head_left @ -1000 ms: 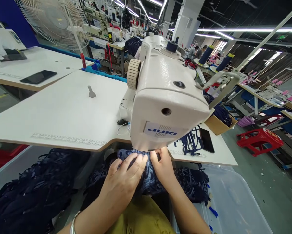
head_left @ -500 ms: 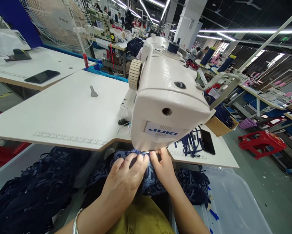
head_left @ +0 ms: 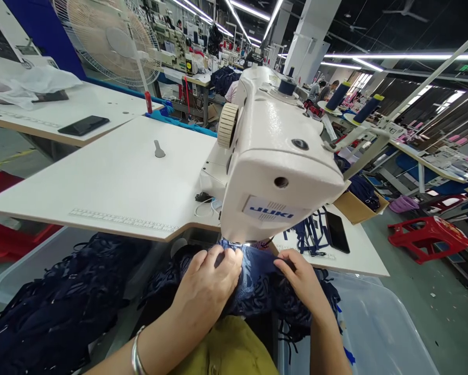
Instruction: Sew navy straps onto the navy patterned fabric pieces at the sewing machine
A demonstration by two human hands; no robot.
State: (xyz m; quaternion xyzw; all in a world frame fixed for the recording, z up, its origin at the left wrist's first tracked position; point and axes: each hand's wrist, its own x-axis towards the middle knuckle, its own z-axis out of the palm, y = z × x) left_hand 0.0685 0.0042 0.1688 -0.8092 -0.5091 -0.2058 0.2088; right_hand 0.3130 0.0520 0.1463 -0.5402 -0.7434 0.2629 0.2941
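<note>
A navy lace garment (head_left: 251, 273) lies beneath the head of a white sewing machine (head_left: 284, 166), its patterned fabric spreading toward my lap. My left hand (head_left: 206, 284) presses on the fabric just in front of the machine, fingers bent and closed on the cloth. To the right, my right hand (head_left: 302, 278) pinches the garment's edge between thumb and fingers, so a smooth navy strip is drawn out between the two hands. The needle area is hidden behind the machine head.
Dark garments (head_left: 62, 302) fill a clear bin at the left; another clear bin (head_left: 382, 323) stands right. Navy straps (head_left: 310, 232) and a phone (head_left: 337, 232) lie on the table's right side. A flat grey piece (head_left: 159, 150) rests on the left tabletop. A red stool (head_left: 429, 237) stands beyond.
My right hand has moved right, away from my left hand and the machine head, exposing more fabric between them. My left hand stays near the machine. The view has shifted slightly.
</note>
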